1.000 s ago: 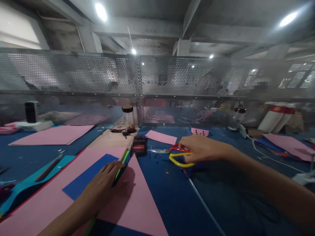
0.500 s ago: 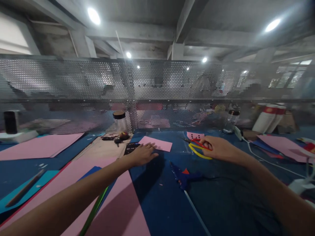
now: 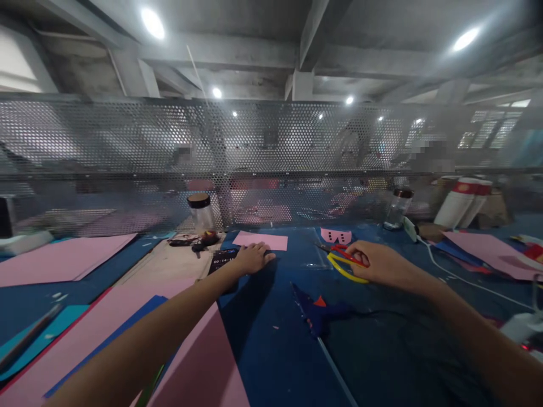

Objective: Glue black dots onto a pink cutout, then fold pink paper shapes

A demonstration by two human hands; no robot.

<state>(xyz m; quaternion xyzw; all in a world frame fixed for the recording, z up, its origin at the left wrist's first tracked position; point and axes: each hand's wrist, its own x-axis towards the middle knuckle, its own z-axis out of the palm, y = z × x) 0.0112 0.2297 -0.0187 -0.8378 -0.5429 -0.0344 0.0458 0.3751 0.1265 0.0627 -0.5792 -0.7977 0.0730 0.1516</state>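
Note:
My left hand [image 3: 254,258] lies with its fingers stretched out at the lower edge of a small pink paper strip [image 3: 271,242]. My right hand [image 3: 369,259] grips a pair of scissors [image 3: 345,267] by its red and yellow handles, blades pointing left. Just beyond the blades lies a pink paper piece with small dark cut-outs [image 3: 336,236]. A blue glue gun [image 3: 311,311] with a red trigger rests between my forearms, a clear glue stick [image 3: 337,370] trailing from its back. A phone [image 3: 223,261] showing a timer is partly covered by my left wrist.
Large pink sheets [image 3: 216,362] and a blue sheet [image 3: 110,333] lie under my left forearm. A jar [image 3: 202,215] and a bottle [image 3: 397,210] stand before the perforated metal screen [image 3: 271,138]. More pink paper [image 3: 494,252] and a white cable [image 3: 460,277] are at right.
The pink strip has shifted slightly left and now lies straighter. My left hand has stayed beside it. The scissors remain in my right hand; the whole view has moved slightly.

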